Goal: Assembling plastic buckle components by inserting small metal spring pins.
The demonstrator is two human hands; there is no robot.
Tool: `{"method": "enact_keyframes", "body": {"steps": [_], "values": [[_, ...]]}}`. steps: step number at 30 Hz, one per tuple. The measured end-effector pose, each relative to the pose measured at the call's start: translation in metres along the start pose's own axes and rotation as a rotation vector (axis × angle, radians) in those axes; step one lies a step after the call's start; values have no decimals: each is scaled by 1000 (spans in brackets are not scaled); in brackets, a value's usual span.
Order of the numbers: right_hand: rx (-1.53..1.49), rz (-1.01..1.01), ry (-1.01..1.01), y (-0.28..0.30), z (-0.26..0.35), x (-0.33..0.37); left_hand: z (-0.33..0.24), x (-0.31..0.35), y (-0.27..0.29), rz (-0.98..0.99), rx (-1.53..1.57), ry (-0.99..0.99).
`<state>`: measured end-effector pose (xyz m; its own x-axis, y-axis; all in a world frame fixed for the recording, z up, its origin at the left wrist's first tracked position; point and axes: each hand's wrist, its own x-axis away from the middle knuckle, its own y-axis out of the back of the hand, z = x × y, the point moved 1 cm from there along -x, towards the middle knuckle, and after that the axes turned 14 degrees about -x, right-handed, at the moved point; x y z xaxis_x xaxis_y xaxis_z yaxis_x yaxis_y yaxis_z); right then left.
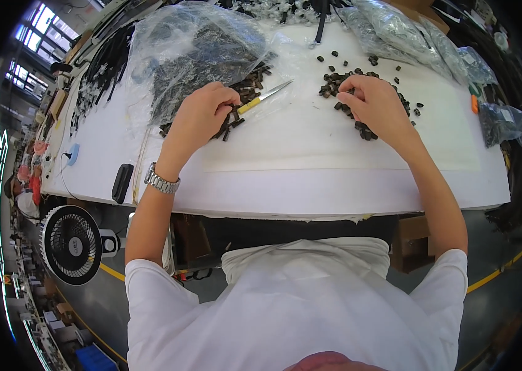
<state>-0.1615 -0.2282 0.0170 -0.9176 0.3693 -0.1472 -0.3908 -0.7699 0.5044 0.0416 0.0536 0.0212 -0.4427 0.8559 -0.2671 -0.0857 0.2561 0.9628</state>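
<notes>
My left hand (204, 111) is closed, its fingertips curled down among short black tube pieces (255, 82). Whatever the fingers hold is hidden. A pointed metal tool with a yellow handle (250, 105) lies right beside those fingertips, its tip angled to the far right. I cannot tell whether the hand touches it. Over a second heap of small black pieces (366, 131), my right hand (377, 104) is bent with thumb and fingers drawn together. Anything pinched there is too small to make out.
A clear plastic bag (202, 43) full of dark pieces lies at the far left. Further filled bags (391, 34) line the far right of the white table (310, 185). A black oblong case (122, 183) rests near the front edge; a fan (72, 244) stands below left.
</notes>
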Motion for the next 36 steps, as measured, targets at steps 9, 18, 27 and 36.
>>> {"method": "enact_keyframes", "body": {"steps": [9, 18, 27, 36], "values": [[-95, 141, 265, -45, 33, 12, 10, 5, -19, -51, -332, -286], [-380, 214, 152, -78, 21, 9, 15, 0, -34, -169, -359, -323], [-485, 144, 66, -79, 16, 8, 10, -14, -27, -306, -271, -158], [-878, 140, -171, -45, -41, -25, -80, -47, -28, -317, 9, -425]]}}
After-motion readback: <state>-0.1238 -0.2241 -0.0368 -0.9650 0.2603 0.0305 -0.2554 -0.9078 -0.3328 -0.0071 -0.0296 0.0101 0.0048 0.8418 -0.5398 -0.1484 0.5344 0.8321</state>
